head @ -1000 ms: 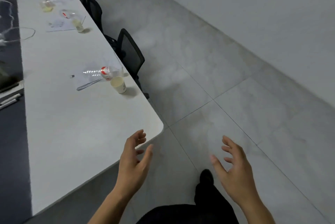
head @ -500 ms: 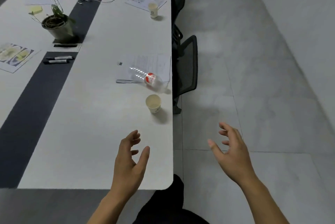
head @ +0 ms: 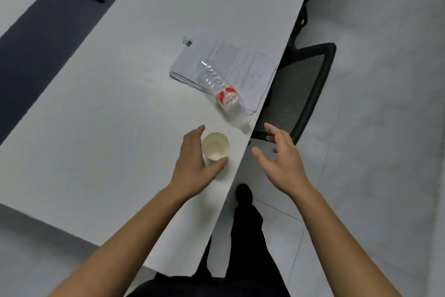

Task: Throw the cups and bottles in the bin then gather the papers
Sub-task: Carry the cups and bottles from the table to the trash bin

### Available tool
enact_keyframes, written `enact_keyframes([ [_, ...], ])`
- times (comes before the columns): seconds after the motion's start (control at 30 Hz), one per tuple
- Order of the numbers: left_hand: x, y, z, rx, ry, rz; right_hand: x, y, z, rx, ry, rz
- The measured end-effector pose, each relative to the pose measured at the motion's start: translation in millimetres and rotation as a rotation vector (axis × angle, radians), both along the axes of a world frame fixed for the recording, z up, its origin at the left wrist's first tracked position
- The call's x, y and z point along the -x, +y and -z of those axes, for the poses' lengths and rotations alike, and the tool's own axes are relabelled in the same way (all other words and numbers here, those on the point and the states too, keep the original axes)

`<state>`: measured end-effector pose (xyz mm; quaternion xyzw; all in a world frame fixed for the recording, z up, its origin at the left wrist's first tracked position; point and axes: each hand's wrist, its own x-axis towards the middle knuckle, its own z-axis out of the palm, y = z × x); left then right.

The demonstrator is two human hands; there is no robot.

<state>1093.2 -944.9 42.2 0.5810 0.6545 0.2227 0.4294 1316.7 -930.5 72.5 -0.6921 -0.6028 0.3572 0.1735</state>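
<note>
Papers (head: 243, 65) lie in a stack at the right edge of the long white table (head: 120, 104), beside a black mesh chair (head: 301, 89) tucked under it. Across the stack lies a clear plastic bottle (head: 221, 89) on its side, its red label towards the near end. The right hand (head: 281, 164) hangs past the table edge, fingers spread, holding nothing. The left hand (head: 192, 166) curls round an upright paper cup (head: 215, 146) near the bottle, thumb on its near side, seemingly in contact. A binder clip (head: 187, 41) sits by the stack's far corner.
</note>
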Motion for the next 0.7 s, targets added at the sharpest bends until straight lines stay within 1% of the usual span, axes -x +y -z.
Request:
enact_keyframes([
  [0.13, -28.2, 5.7, 25.5, 0.007, 0.151, -0.009, -2.4, 69.7, 29.7, -0.004, 0.007, -0.172],
  [0.2, -39.6, 6.2, 35.4, 0.005, 0.168, -0.149, 5.2, 101.0, 44.0, -0.034, 0.014, -0.257],
  [0.27, -50.5, 4.1, 35.2, 0.046, 0.138, -0.371, 17.0, 124.8, 57.3, -0.064, -0.014, -0.32],
  [0.33, -56.4, 1.2, 31.4, 0.087, 0.127, -0.513, 30.4, 141.1, 70.4, -0.03, -0.055, -0.369],
  [0.43, -57.8, -8.4, 28.2, 0.145, 0.124, -0.582, 38.5, 145.7, 88.3, 0.036, -0.188, -0.467],
  [0.5, -57.6, -19.5, 20.5, 0.183, 0.126, -0.624, 36.8, 139.6, 87.2, 0.049, -0.214, -0.513],
  [0.6, -55.9, -34.8, -2.7, 0.188, 0.103, -0.758, 26.2, 123.6, 57.9, 0.102, -0.134, -0.514],
  [0.7, -51.9, -58.2, -40.2, 0.075, 0.096, -0.916, 14.9, 96.5, 16.6, 0.156, 0.074, -0.477],
])
